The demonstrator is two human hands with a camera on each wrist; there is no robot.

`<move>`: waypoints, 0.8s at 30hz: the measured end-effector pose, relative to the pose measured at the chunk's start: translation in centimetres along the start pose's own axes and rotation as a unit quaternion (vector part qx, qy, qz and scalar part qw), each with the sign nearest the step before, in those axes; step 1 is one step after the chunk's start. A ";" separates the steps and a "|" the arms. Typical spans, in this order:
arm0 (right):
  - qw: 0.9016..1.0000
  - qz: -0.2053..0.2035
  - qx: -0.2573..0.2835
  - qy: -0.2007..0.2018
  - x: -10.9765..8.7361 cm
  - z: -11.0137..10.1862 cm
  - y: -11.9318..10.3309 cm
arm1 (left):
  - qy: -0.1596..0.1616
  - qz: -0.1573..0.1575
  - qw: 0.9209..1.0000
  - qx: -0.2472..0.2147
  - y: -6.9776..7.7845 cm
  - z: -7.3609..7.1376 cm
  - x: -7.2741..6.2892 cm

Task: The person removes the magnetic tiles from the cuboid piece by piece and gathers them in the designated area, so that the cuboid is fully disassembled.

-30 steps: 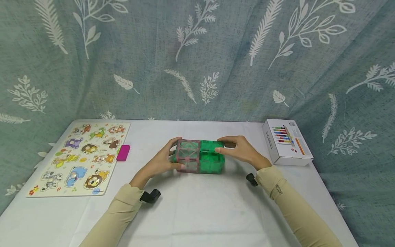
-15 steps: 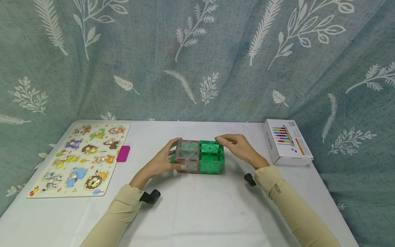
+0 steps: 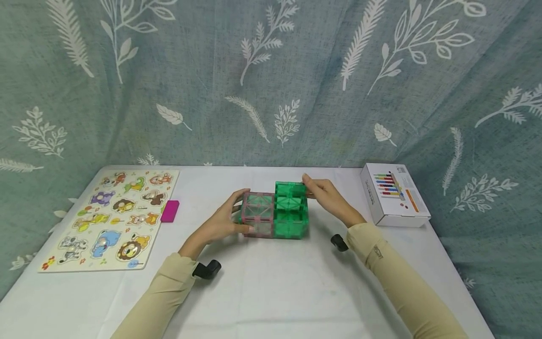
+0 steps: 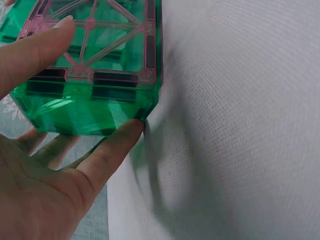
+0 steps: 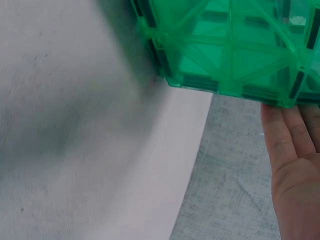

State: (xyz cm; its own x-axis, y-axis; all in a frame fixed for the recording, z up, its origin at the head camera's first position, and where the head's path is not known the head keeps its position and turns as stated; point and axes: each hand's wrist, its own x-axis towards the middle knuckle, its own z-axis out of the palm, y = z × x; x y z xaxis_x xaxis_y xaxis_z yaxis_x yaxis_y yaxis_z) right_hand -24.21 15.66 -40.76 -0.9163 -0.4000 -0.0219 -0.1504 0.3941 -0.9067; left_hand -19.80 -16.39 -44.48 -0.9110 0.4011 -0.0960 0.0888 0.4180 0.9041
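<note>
A two-part box of translucent magnetic tiles stands mid-table in the head view, a pink-framed half [image 3: 258, 214] on the left and a green half [image 3: 291, 228] on the right. My left hand [image 3: 222, 221] grips the left end, thumb on the pink-framed face and fingers round the green end wall [image 4: 85, 112]. Behind the green half's open top, a green tile [image 3: 290, 189] is raised above the box. My right hand [image 3: 328, 195] is at the back right corner, thumb up by that tile. In the right wrist view, straight fingers [image 5: 280, 135] touch the green tiles from behind.
A wooden animal puzzle board [image 3: 103, 221] lies at the left, with a magenta block [image 3: 170, 211] against its right edge. At the back right stands a white box [image 3: 395, 195] with a colourful picture on it. A patterned curtain [image 3: 271, 84] hangs behind the white-covered table [image 3: 271, 292].
The green tile over the right half has tipped up and back, baring the inside. My right hand has moved from its top to behind the corner. My left hand has stayed put.
</note>
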 end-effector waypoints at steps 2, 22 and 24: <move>1.000 0.003 0.002 -0.003 0.1 0.0 -0.1 | -0.001 -0.002 1.000 -0.002 0.0 0.0 0.0; 1.000 0.004 -0.009 -0.011 0.6 1.3 -0.3 | -0.008 -0.005 1.000 -0.011 0.1 -0.1 0.3; 1.000 -0.001 -0.017 -0.006 0.7 1.4 -0.2 | -0.009 -0.004 1.000 -0.008 0.1 0.0 0.4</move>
State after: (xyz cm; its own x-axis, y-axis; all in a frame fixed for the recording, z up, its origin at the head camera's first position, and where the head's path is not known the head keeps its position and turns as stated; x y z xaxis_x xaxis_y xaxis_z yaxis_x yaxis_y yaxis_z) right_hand -24.31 14.09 -41.18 -0.9115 -0.4106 -0.0251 -0.1650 0.4207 -0.8920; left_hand -20.21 -16.20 -44.46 -0.9045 0.4117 -0.1110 0.0741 0.4081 0.9099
